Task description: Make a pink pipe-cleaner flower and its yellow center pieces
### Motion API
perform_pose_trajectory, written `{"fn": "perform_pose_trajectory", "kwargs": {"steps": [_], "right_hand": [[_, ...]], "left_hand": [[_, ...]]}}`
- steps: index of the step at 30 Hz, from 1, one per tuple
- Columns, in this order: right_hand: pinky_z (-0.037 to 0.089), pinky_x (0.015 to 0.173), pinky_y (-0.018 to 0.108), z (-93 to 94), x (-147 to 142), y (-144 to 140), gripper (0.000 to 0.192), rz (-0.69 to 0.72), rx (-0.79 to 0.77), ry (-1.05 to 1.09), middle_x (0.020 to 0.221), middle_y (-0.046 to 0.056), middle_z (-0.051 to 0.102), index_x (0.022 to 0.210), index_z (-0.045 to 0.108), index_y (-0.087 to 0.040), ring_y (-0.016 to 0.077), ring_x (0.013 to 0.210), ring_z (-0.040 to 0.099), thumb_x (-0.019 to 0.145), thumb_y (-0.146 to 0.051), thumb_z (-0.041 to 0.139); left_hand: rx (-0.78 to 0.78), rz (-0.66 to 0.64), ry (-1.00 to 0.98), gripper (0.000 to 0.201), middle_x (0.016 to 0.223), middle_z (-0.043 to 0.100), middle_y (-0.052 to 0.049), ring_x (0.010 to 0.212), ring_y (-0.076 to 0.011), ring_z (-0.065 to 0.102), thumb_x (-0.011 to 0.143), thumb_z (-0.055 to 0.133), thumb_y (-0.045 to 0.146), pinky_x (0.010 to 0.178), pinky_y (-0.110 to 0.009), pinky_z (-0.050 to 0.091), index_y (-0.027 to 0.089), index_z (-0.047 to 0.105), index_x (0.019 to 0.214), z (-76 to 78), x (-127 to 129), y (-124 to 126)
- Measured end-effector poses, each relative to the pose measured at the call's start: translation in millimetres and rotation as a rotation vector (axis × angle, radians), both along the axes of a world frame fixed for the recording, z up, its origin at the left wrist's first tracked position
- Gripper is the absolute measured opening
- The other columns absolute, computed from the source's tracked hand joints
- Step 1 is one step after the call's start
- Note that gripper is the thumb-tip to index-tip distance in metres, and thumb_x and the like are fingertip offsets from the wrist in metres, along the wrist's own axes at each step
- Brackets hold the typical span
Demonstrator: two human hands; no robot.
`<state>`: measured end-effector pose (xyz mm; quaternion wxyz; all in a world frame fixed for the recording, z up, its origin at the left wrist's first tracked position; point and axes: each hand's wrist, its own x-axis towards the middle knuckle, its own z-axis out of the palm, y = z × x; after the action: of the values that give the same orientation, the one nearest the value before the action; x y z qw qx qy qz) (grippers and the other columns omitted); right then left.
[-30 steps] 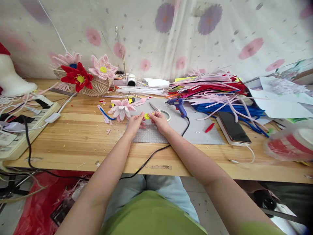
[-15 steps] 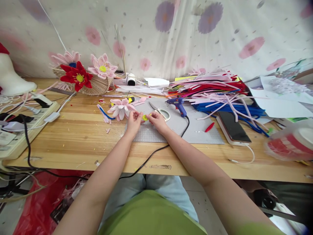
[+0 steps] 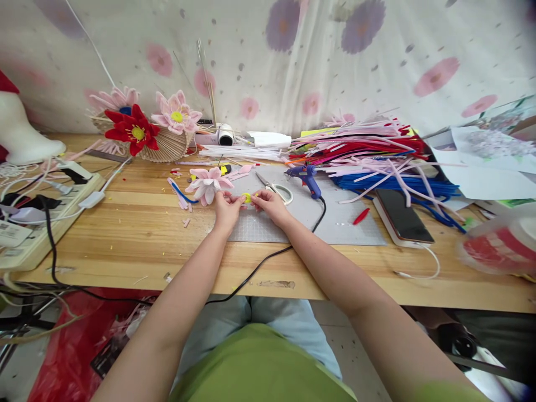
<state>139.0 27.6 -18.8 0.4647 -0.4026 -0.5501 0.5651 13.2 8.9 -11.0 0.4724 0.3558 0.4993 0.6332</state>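
Between my two hands is a small yellow coil (image 3: pixel 247 198), which looks like a rolled pipe cleaner. My left hand (image 3: pixel 228 210) pinches its left side with thumb and finger. On the other side, my right hand (image 3: pixel 270 205) grips it with closed fingertips. Just behind my left hand lies a pale pink and white fuzzy flower (image 3: pixel 208 185), partly covered by my fingers. Scissors with pale handles (image 3: pixel 281 193) rest beyond my right hand on the grey cutting mat (image 3: pixel 347 226). A blue glue gun (image 3: pixel 307 180) stands to the right of them.
Pink, red and blue pipe cleaners (image 3: pixel 360 146) are heaped at the back right. A phone (image 3: pixel 404 215) lies on a white block. Finished flowers, a red one (image 3: pixel 133 129) among them, sit at the back left near a power strip (image 3: pixel 50 215). A black cable (image 3: pixel 259 267) crosses the table.
Both hands stay nearly in place around the yellow coil, with small finger shifts. My left hand has turned slightly, and the coil shows flatter. The view has shifted a little.
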Motion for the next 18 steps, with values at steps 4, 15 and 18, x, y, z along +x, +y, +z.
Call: {"fn": "perform_pose_trajectory", "kwargs": {"steps": [4,15,18], "right_hand": [[0.039,0.052,0.022,0.2,-1,1,0.038,-0.030,-0.044,0.050,0.058,-0.004,0.055,0.068,0.053,-0.017,0.0066,0.050,0.045,0.055,-0.050,0.069],[0.040,0.052,0.022,4.7,-1,-3,0.036,-0.044,-0.075,0.044,0.061,-0.002,0.057,0.067,0.053,-0.017,0.0064,0.052,0.046,0.057,-0.048,0.068],[0.038,0.051,0.021,2.5,-1,-3,0.036,-0.013,-0.022,0.015,0.061,-0.003,0.057,0.069,0.053,-0.016,0.0062,0.050,0.045,0.059,-0.049,0.066]], "left_hand": [[0.010,-0.065,-0.024,0.050,0.067,0.057,0.004,0.064,-0.0117,0.061,0.055,0.073,0.022,0.058,-0.026,0.052,0.019,0.036,0.088,5.0,1,-4],[-0.016,-0.110,0.045,0.052,0.064,0.059,0.004,0.063,-0.0148,0.063,0.054,0.074,0.022,0.055,-0.026,0.051,0.019,0.037,0.090,3.8,0,-4],[-0.030,-0.088,0.061,0.051,0.061,0.057,0.006,0.059,-0.0143,0.063,0.054,0.073,0.019,0.052,-0.025,0.050,0.019,0.034,0.088,1.2,-1,-4]]}}
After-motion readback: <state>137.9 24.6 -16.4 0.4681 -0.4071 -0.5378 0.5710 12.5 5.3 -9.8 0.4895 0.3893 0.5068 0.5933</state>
